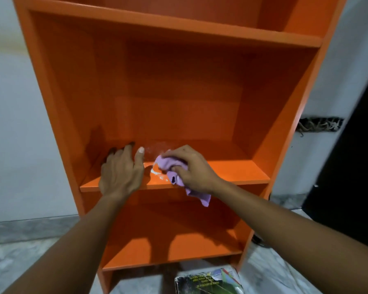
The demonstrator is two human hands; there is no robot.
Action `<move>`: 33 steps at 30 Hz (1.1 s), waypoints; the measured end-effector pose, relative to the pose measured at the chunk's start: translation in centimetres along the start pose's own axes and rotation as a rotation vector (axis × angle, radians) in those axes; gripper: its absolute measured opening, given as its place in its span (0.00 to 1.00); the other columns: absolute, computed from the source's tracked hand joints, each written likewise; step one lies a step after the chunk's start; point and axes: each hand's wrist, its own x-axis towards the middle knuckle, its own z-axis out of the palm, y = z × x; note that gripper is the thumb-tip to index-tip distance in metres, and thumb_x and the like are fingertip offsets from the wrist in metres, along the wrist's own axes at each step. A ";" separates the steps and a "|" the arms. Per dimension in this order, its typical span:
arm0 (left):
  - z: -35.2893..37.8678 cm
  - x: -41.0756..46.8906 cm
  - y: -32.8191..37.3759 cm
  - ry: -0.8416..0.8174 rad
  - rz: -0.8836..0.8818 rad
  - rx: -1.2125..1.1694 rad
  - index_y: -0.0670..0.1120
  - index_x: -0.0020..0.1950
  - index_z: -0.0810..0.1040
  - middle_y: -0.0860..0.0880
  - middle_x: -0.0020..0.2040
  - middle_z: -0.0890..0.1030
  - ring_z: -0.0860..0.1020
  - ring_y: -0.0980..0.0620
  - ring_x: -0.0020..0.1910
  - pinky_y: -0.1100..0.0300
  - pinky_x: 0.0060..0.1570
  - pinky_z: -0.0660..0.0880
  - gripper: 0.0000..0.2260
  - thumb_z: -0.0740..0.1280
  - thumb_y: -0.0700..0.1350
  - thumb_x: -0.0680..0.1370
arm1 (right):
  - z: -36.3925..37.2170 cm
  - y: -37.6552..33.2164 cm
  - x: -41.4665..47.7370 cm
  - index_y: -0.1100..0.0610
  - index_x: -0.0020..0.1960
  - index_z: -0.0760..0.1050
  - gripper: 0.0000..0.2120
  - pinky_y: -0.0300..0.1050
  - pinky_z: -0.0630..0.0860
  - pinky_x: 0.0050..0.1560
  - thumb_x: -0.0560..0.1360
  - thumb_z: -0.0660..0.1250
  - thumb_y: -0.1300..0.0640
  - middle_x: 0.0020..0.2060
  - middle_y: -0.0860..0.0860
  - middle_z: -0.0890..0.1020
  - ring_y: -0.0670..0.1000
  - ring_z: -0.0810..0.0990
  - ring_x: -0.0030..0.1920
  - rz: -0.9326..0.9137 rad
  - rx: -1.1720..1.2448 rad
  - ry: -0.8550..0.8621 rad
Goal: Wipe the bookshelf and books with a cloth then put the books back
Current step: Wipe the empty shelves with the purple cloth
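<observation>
An orange bookshelf (179, 81) stands bare against a pale wall (13, 124). Your left hand (120, 170) rests flat, fingers spread, on its middle shelf (232, 170). Beside it, your right hand (189, 168) grips a bunched lilac cloth (170, 166) pressed onto a dusty white patch (155, 171). Below, books (208, 281) lie stacked on the marble floor (274, 272).

A home room: orange bookshelf (174, 24), marble floor (26, 257)

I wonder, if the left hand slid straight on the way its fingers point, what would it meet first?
Most likely the bookshelf's back panel, near its left corner. Nothing shows on the shelf board ahead of the left hand, though depth is unclear.
</observation>
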 end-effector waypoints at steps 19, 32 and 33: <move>1.1 0.4 -1.2 0.046 0.067 -0.050 0.48 0.72 0.71 0.44 0.64 0.79 0.74 0.41 0.64 0.41 0.61 0.71 0.27 0.45 0.61 0.84 | 2.5 5.1 12.1 0.33 0.61 0.71 0.13 0.57 0.73 0.63 0.77 0.56 0.38 0.67 0.48 0.75 0.56 0.76 0.63 0.395 -0.263 -0.261; -1.1 -1.2 -2.8 0.125 0.147 -0.471 0.52 0.74 0.72 0.48 0.70 0.76 0.71 0.50 0.70 0.57 0.67 0.65 0.20 0.57 0.52 0.83 | 3.3 0.7 8.9 0.50 0.78 0.65 0.21 0.31 0.53 0.71 0.86 0.57 0.54 0.77 0.45 0.66 0.45 0.61 0.77 0.105 -0.028 -0.491; -1.6 -1.9 -3.3 0.181 0.171 -0.430 0.50 0.73 0.74 0.47 0.68 0.77 0.72 0.49 0.69 0.56 0.67 0.68 0.19 0.59 0.49 0.83 | 3.1 0.3 8.1 0.47 0.78 0.66 0.21 0.33 0.53 0.73 0.86 0.58 0.53 0.78 0.44 0.65 0.45 0.61 0.78 0.090 -0.032 -0.513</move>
